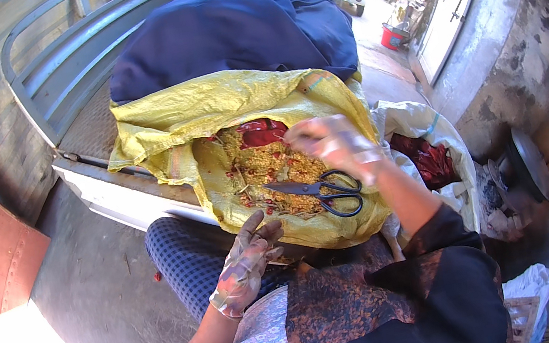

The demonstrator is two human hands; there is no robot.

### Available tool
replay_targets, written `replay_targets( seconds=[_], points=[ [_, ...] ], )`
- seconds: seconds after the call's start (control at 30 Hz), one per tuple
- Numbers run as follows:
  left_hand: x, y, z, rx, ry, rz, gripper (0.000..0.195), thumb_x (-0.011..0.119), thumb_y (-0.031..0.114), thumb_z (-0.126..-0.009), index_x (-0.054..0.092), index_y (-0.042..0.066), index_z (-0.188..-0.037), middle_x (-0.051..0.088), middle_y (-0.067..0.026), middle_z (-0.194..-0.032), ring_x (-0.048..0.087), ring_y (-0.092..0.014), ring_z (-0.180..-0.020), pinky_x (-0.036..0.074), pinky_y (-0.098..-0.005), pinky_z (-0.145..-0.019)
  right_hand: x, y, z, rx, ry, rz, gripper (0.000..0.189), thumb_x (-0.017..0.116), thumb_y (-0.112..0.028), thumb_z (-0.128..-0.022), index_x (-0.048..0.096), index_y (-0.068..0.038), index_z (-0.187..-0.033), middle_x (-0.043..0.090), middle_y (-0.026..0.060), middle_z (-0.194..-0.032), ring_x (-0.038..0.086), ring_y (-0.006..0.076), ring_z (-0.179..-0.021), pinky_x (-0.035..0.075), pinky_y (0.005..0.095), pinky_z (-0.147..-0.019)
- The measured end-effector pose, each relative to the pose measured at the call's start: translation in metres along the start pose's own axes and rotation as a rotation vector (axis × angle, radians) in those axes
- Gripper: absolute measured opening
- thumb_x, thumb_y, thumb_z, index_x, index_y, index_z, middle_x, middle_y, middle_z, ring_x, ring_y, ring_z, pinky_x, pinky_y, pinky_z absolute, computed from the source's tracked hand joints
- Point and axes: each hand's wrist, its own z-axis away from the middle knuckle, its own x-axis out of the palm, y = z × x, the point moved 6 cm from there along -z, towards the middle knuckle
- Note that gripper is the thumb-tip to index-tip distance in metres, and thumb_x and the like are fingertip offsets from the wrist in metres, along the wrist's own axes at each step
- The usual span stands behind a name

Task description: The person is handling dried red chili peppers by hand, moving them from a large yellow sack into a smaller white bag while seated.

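A yellow woven sack [173, 117] lies with its mouth towards me. Inside it are pale yellow seeds [265, 165] mixed with red bits, and dried red chili peppers [262, 133] show at the back of the opening. Black-handled scissors [318, 190] rest on the seeds, blades towards the left. My left hand [247, 266], in a thin clear glove, hovers at the sack's near edge, fingers apart and holding nothing. Over the sack's right side, my gloved right hand [338, 144] is blurred, its fingers curled close to the peppers; whether anything is between them is unclear.
Dark blue cloth [229, 32] covers a mound behind the sack on a metal truck bed [89, 107]. To the right stands a white woven sack [459, 151] of dark red chilies [425, 162]. Farther off is a red bucket [392, 36] by a wall [509, 45].
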Motion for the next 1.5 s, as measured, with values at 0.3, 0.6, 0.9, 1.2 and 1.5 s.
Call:
replay_targets(
  seconds=[0.3,0.6,0.9,1.2,1.5],
  points=[
    [-0.014,0.019,-0.006,0.033,0.05,-0.037,0.063,0.056,0.021,-0.091,0.025,-0.001,-0.141,0.049,-0.016,-0.125,0.05,-0.024,-0.116,0.041,-0.0372,-0.097,0.067,0.04,-0.089,-0.065,-0.046,1.083,0.024,0.059,-0.017,-0.082,0.062,-0.006,-0.103,0.066,0.014,-0.094,0.064,0.0312,-0.088,0.051,0.0427,-0.07],
    [-0.025,0.022,-0.009,0.173,0.154,-0.017,0.065,0.059,0.018,-0.089,0.024,0.001,-0.141,0.049,-0.0127,-0.127,0.05,-0.023,-0.114,0.04,-0.0363,-0.097,0.061,-0.05,0.0,-0.219,0.107,0.401,0.022,0.061,-0.03,-0.083,0.062,-0.009,-0.078,0.059,0.0104,-0.074,0.061,0.0291,-0.071,0.05,0.0399,-0.062],
    [-0.043,0.025,-0.002,0.257,0.299,0.384,0.034,0.051,-0.004,-0.084,0.049,0.004,-0.117,0.06,-0.0109,-0.096,0.061,-0.025,-0.09,0.051,-0.0393,-0.086,0.111,-0.054,0.013,-0.379,-0.183,0.013,0.023,0.062,-0.025,-0.081,0.063,-0.01,-0.098,0.062,0.0131,-0.096,0.063,0.0306,-0.087,0.051,0.0393,-0.072],
    [-0.031,0.028,0.001,0.227,0.244,0.041,0.045,0.057,-0.006,-0.071,0.051,0.0,-0.115,0.05,-0.0032,-0.078,0.051,-0.015,-0.067,0.044,-0.0249,-0.064,0.057,0.046,-0.114,0.117,0.095,0.88,0.033,0.049,-0.012,-0.086,0.058,-0.012,-0.118,0.06,0.0166,-0.112,0.062,0.0323,-0.098,0.05,0.0429,-0.08],
    [-0.025,0.03,0.004,0.124,0.287,-0.14,0.051,0.062,0.0,-0.078,0.045,-0.005,-0.126,0.054,-0.002,-0.081,0.049,-0.008,-0.064,0.04,-0.0195,-0.061,0.058,0.01,-0.082,0.007,-0.082,0.919,0.038,0.049,-0.023,-0.093,0.051,-0.007,-0.127,0.062,0.0088,-0.114,0.059,0.0191,-0.108,0.049,0.0283,-0.082]
  ],
)
